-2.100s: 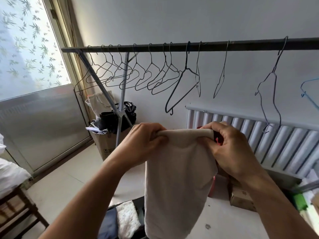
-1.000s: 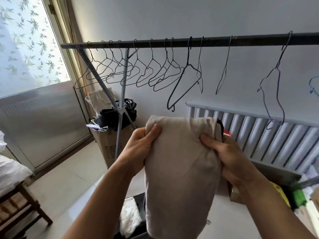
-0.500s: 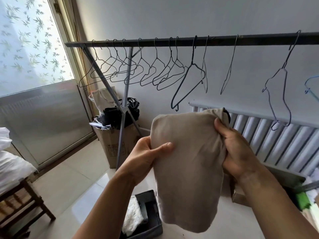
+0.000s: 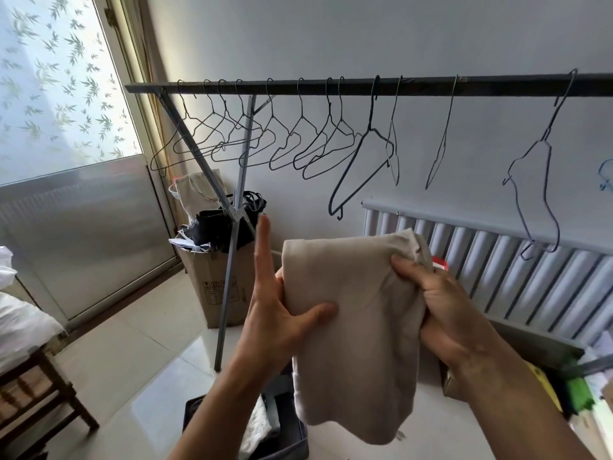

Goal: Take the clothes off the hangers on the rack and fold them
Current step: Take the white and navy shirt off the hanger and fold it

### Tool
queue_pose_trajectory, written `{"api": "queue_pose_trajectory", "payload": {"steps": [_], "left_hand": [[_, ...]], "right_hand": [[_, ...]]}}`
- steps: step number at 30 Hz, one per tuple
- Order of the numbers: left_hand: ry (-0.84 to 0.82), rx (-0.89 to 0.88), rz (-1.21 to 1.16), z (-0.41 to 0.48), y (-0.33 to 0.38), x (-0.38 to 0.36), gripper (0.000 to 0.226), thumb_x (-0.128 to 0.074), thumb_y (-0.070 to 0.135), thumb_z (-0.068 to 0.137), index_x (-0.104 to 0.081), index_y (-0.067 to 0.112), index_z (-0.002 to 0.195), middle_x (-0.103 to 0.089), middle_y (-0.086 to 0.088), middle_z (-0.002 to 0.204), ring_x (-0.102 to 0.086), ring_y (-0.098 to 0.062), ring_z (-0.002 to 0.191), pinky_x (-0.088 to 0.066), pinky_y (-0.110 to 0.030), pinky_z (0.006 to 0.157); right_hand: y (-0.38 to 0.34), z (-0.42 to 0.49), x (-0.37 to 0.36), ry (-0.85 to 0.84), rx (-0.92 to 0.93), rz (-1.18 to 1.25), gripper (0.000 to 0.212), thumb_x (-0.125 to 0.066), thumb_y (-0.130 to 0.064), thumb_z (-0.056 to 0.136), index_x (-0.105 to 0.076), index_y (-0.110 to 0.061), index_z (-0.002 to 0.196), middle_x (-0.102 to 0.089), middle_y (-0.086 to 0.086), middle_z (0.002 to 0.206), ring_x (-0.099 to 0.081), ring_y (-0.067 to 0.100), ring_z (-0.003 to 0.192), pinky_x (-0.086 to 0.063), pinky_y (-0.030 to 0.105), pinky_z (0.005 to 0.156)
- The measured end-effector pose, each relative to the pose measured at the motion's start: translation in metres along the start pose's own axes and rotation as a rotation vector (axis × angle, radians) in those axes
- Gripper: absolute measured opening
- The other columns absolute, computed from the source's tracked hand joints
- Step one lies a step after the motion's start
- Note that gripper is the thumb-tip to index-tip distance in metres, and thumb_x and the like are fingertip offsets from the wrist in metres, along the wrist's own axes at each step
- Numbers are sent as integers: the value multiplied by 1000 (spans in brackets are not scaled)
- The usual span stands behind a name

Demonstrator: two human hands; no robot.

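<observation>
A beige garment [image 4: 351, 330], folded over, hangs in front of me at chest height. My right hand [image 4: 441, 303] grips its upper right edge with curled fingers. My left hand [image 4: 275, 303] lies flat along its left edge, fingers straight and pointing up, thumb pressed on the front of the cloth. Above runs the dark rack bar [image 4: 365, 88] with several bare wire hangers [image 4: 275, 144] and one bent hanger [image 4: 534, 180] further right. No clothes hang on the visible part of the rack.
A dark bin [image 4: 292, 436] with folded clothes sits on the floor below the garment. A cardboard box [image 4: 215, 287] with bags stands behind the rack leg [image 4: 232, 260]. A white radiator [image 4: 517, 270] lines the right wall. A wooden stool [image 4: 39, 393] stands at the left.
The long hanging cloth has been doubled up into a shorter fold. My left hand has gone from gripping its edge to lying flat with straight fingers. My right hand has kept its hold.
</observation>
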State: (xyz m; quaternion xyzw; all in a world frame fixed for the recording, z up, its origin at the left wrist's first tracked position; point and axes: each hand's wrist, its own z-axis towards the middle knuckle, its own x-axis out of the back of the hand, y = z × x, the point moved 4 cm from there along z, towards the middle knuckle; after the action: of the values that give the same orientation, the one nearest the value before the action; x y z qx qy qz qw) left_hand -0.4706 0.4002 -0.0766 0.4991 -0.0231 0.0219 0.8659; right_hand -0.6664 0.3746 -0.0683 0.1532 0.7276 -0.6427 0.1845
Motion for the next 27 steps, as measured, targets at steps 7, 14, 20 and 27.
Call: {"api": "queue_pose_trajectory", "payload": {"steps": [7,14,20,27], "left_hand": [[-38,-236,647,13,0,13,84,-82,3,72,-45,30,142,-53,19,130,-51,-1,120,-33,-5,100],[-64,-317,776,28,8,38,26,-76,28,74,-75,26,100,-51,7,85,-51,-5,78,-40,-14,69],[-118,23,117,30,0,55,20,-73,21,83,-70,12,100,-67,2,105,-64,-9,95,-52,-20,79],[114,478,-403,9,-32,77,22,-48,20,99,-70,17,99,-74,-5,86,-70,-14,75,-58,-28,65]], "right_hand": [[7,-3,0,46,-208,48,16,-61,-15,90,-72,-5,87,-75,13,78,-71,21,60,-52,29,59],[0,6,-10,30,-186,4,30,-65,-29,84,-70,-11,107,-74,11,88,-68,22,77,-51,38,75],[5,16,-24,-59,-77,-143,87,-89,-52,48,-66,-3,116,-71,16,110,-68,30,102,-53,46,91],[25,26,-51,-37,187,-319,23,-70,-24,74,-72,-11,93,-76,7,85,-71,18,75,-57,30,66]]}}
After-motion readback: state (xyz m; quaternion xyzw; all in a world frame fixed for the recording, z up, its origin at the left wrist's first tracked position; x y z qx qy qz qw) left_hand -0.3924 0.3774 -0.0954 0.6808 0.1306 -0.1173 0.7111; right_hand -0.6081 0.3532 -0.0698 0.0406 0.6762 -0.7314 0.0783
